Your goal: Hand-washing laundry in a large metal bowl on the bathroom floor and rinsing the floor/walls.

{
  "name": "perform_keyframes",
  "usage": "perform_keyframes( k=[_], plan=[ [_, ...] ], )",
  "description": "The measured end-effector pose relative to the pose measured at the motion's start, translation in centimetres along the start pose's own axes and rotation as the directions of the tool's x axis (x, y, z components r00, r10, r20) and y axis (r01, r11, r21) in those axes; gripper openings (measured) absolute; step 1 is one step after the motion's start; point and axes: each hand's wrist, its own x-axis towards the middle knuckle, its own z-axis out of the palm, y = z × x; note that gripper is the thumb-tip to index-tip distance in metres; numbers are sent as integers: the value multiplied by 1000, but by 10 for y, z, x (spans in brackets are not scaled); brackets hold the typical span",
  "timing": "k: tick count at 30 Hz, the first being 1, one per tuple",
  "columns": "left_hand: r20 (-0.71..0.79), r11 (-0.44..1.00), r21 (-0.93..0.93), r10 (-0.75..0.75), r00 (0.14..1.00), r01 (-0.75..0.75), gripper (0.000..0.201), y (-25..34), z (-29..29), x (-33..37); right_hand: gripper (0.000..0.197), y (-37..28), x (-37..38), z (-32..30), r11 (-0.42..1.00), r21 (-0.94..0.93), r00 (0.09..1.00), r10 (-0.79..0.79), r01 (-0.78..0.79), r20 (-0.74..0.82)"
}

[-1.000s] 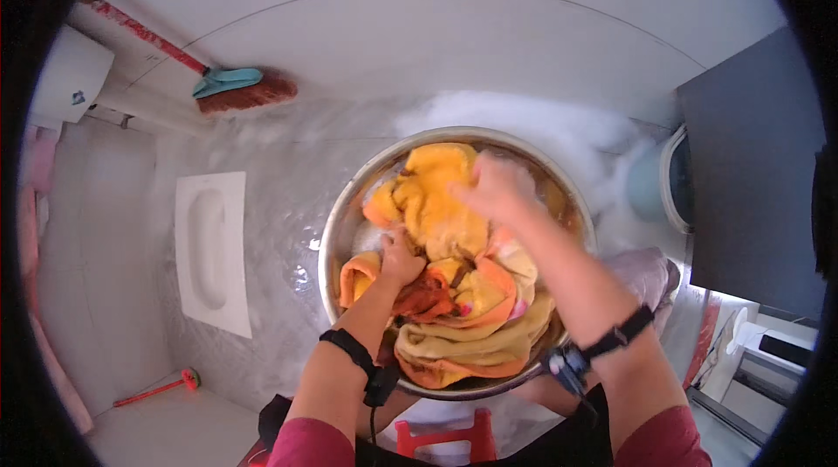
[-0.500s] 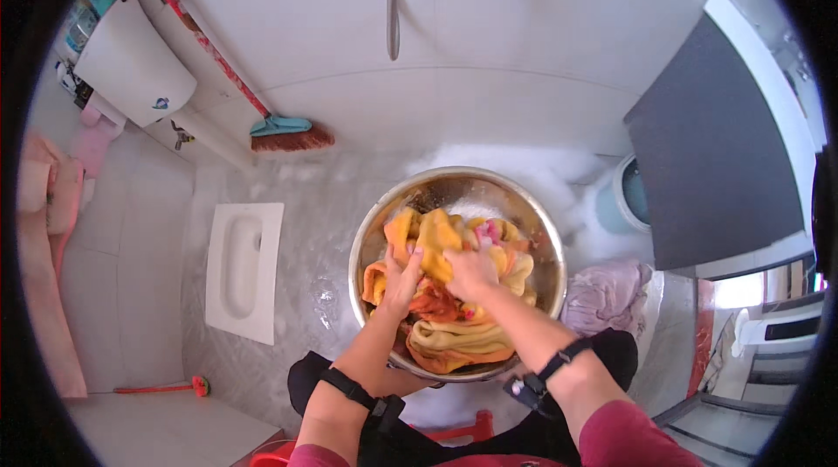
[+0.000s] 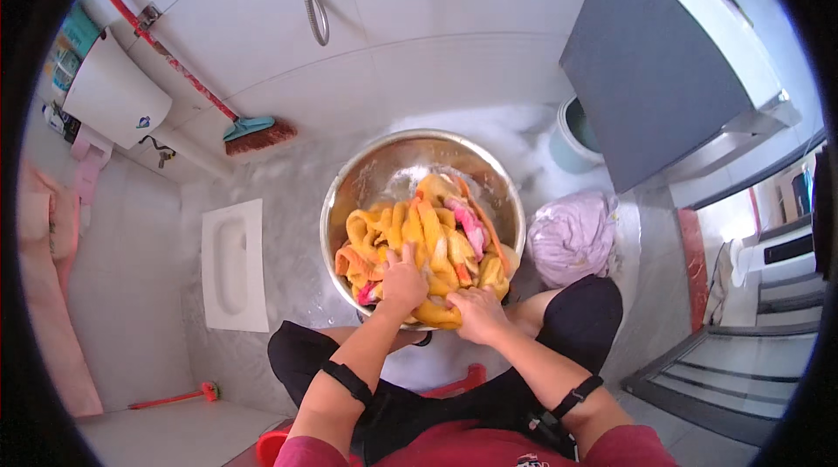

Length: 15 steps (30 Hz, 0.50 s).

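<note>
A wide steel basin holds a bunched, thick plush cloth, yellow and orange with pink patches. My left hand lies on the near-left part of the cloth, its fingers stretched forward over the folds. Close to the basin's near rim, my right hand is closed around a yellow fold of the same cloth. Some soapy wetness shows on the basin's bare far wall. The underside of the heap is hidden.
A lilac cloth bundle lies right of the basin, with a pale bucket behind it under a grey cabinet. Left are a squat toilet and a broom. Suds whiten the floor. A red stool shows below me.
Both hands have come down toward the near rim, and the right has shifted from mid-heap to a near fold. The cloth is rearranged, with more pink showing right. The view has shifted.
</note>
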Motion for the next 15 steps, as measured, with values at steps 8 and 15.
perform_keyframes(
  k=[8,15],
  plan=[
    [266,979,114,-195,944,170,55,-23,9,-16,46,15,31,25,992,-107,927,-26,71,375],
    [471,953,188,-301,829,239,55,-45,13,79,53,30,103,14,998,-63,877,26,5,480]
  ],
)
